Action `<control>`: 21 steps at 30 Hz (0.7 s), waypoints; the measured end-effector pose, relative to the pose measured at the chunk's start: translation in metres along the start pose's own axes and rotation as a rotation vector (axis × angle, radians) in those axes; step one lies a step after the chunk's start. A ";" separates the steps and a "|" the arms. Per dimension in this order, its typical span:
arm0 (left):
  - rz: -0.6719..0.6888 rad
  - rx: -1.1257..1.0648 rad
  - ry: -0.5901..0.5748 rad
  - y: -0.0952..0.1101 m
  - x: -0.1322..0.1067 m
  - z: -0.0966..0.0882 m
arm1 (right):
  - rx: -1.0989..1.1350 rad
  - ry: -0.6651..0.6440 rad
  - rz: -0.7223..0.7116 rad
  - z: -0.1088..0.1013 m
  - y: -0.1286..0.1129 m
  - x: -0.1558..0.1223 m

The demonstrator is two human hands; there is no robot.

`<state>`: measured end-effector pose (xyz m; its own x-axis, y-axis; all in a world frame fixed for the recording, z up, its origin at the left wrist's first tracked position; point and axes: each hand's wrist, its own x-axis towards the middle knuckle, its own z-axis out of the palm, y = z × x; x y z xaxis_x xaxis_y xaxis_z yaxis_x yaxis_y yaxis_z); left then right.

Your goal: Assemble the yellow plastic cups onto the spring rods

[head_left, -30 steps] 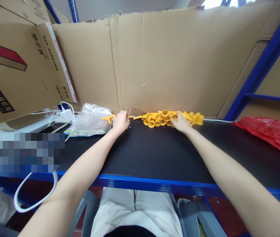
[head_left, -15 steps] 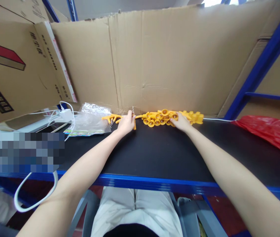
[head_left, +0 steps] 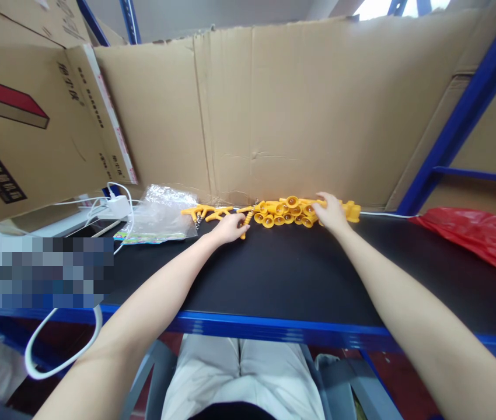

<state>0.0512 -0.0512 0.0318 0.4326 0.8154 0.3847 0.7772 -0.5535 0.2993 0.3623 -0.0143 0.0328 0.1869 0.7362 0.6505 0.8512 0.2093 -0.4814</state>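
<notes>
A pile of yellow plastic parts lies along the back of the black shelf top, against the cardboard wall. My right hand rests on the right end of that pile, fingers curled over a yellow piece. My left hand is closed on a small yellow part just left of the pile. A few more yellow pieces with small metal springs lie to the left of my left hand.
A clear plastic bag sits at the left with a white charger and cables behind it. A red plastic bag lies at the right. Cardboard sheets wall the back. Blue rack posts stand at the right.
My left hand has moved right, away from the spring pieces toward the pile, with a yellow part in it. My right hand has shifted right along the pile.
</notes>
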 end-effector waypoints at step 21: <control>0.087 0.062 -0.142 0.006 0.000 0.000 | -0.402 -0.170 0.221 -0.022 0.071 -0.011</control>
<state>0.0558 -0.0545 0.0336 0.5563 0.7829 0.2785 0.7589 -0.6152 0.2137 0.4312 -0.0216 0.0039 0.3301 0.8367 0.4369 0.9285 -0.2044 -0.3101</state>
